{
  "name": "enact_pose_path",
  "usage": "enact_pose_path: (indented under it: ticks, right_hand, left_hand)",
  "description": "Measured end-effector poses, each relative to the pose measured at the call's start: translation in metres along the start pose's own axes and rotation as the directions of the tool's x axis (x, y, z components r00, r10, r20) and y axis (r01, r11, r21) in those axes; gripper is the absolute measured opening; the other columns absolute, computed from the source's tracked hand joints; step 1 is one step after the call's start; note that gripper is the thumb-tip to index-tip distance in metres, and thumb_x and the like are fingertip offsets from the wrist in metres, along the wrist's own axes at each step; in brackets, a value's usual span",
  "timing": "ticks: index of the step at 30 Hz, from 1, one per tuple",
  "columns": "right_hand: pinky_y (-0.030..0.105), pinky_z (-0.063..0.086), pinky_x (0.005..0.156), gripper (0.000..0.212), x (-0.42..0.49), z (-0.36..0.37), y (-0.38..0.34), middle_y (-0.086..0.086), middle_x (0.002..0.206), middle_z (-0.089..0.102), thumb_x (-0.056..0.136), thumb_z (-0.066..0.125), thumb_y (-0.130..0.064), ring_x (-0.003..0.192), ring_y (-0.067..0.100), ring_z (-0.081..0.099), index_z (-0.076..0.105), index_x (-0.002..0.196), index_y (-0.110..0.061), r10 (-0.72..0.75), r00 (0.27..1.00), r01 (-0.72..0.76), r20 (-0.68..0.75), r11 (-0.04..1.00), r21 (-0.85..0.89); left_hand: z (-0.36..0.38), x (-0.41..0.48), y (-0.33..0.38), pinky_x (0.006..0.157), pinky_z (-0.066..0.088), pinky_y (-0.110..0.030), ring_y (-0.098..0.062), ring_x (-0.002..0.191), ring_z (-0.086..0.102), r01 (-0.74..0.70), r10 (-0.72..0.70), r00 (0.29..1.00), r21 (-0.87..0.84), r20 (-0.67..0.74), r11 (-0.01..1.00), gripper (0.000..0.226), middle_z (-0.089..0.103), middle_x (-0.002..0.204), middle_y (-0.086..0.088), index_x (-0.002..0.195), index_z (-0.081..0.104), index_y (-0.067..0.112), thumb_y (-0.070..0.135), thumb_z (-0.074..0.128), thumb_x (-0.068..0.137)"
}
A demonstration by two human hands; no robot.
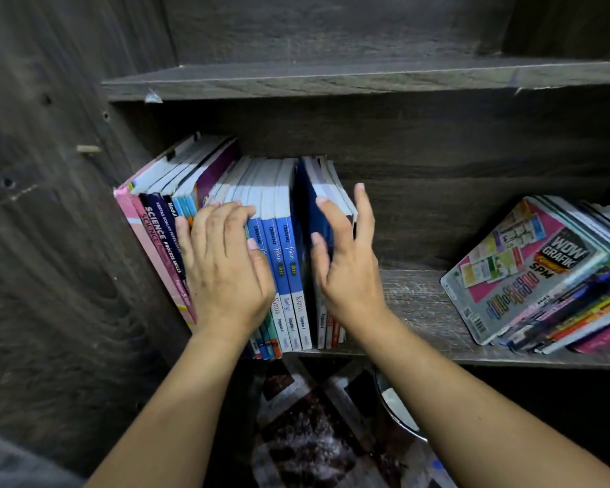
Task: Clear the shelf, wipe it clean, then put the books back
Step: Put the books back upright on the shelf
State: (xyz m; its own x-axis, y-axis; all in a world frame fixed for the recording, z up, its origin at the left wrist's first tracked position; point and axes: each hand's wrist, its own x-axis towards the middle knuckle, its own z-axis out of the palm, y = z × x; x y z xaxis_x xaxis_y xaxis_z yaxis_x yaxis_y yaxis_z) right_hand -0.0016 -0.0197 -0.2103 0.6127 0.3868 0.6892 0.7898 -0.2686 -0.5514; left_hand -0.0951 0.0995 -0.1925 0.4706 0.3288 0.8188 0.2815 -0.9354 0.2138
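Bracketing the books point(291, 255) standing at the left end of the shelf point(416, 304): left fingers point(226, 220) flat on spines, right fingers point(365, 213) spread, holding nothing. Clearing, I judge; next I squeeze the row and lift it out.

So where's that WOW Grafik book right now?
Head view: the WOW Grafik book tops a pile at the right end of the shelf, apart from the upright books.
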Motion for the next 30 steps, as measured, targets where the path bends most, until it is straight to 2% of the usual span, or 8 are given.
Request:
enact_pose_path:
  ticks: [4,8,12,14,16,20,25,30]
  right_hand:
    - [0.05,0.056,0.075,0.056,0.001,0.003,-0.006,-0.001,0.159,-0.004,0.091,0.055,-0.056,0.121,0.036,0.052,0.022,0.135,-0.05,0.044,0.992,-0.034,0.119,0.996,-0.082]
    - [0.049,0.057,0.072,0.054,0.0,0.009,-0.008,0.008,0.158,0.003,0.094,0.054,-0.041,0.119,0.039,0.052,0.02,0.136,-0.044,0.019,0.994,-0.013,0.112,0.998,-0.055]
    - [0.036,0.052,0.085,0.079,-0.006,0.012,-0.001,0.015,0.157,0.013,0.083,0.064,-0.019,0.122,0.029,0.049,0.012,0.14,-0.036,0.062,0.985,-0.059,-0.16,0.998,0.022]
    - [0.021,0.04,0.094,0.103,-0.007,0.005,0.001,0.005,0.155,0.023,0.078,0.072,-0.015,0.122,0.006,0.039,0.0,0.147,-0.039,0.297,0.929,-0.274,-0.223,0.953,0.129]
    - [0.017,0.04,0.086,0.108,-0.005,-0.003,0.007,-0.005,0.129,0.045,0.076,0.077,-0.019,0.104,0.004,0.047,0.0,0.149,-0.04,0.535,0.823,-0.477,-0.191,0.833,0.28]
    - [0.01,0.043,0.071,0.093,-0.005,-0.024,0.029,-0.017,0.091,0.057,0.073,0.078,-0.02,0.079,0.002,0.061,0.019,0.144,-0.035,0.534,0.815,-0.462,-0.227,0.834,0.303]
    - [0.035,0.054,0.082,0.087,-0.007,-0.056,0.05,-0.004,0.094,0.065,0.072,0.076,-0.025,0.085,0.018,0.065,0.02,0.136,-0.043,0.51,0.807,-0.456,-0.298,0.859,0.234]
    - [0.041,0.054,0.085,0.086,-0.01,-0.097,0.081,0.002,0.099,0.066,0.071,0.075,-0.028,0.085,0.024,0.066,0.021,0.136,-0.046,0.511,0.765,-0.49,-0.391,0.857,0.162]
  left_hand:
    - [0.0,0.0,0.0,0.12,0.007,-0.046,-0.028,0.126,0.042,0.003,-0.003,1.0,-0.021,-0.005,1.0,0.038,0.055,0.124,-0.009,0.12,0.055,0.007,0.017,0.039,0.087]
    - [0.001,0.0,-0.001,0.12,0.006,-0.044,-0.029,0.126,0.043,-0.005,0.005,1.0,-0.003,-0.005,1.0,0.038,0.055,0.124,-0.009,0.12,0.055,0.006,0.017,0.038,0.088]
    - [0.001,0.0,0.001,0.12,0.007,-0.046,-0.03,0.125,0.043,-0.004,0.004,1.0,-0.001,-0.02,1.0,0.038,0.055,0.123,-0.01,0.119,0.056,0.006,0.015,0.041,0.085]
    - [0.001,-0.001,0.005,0.12,0.006,-0.047,-0.03,0.13,0.039,0.02,-0.02,1.0,0.019,-0.018,1.0,0.04,0.054,0.127,-0.011,0.121,0.054,0.006,0.017,0.044,0.085]
    - [0.002,-0.004,0.012,0.12,0.001,-0.045,-0.032,0.137,0.032,0.037,-0.036,0.999,0.046,-0.009,0.998,0.046,0.05,0.134,-0.014,0.126,0.052,0.004,0.024,0.046,0.086]
    - [0.012,-0.008,0.031,0.119,0.003,-0.051,-0.037,0.14,0.027,-0.05,0.04,0.997,0.149,0.07,0.988,0.058,0.046,0.138,-0.017,0.134,0.046,0.001,0.035,0.051,0.086]
    - [0.019,-0.003,0.042,0.117,0.009,-0.057,-0.037,0.133,0.029,0.025,-0.045,0.996,0.233,0.081,0.972,0.061,0.045,0.134,-0.017,0.132,0.043,0.002,0.023,0.062,0.079]
    - [0.024,-0.001,0.049,0.118,0.004,-0.054,-0.035,0.129,0.028,0.084,-0.096,0.995,0.25,0.04,0.965,0.06,0.045,0.131,-0.017,0.128,0.043,0.002,0.012,0.06,0.071]
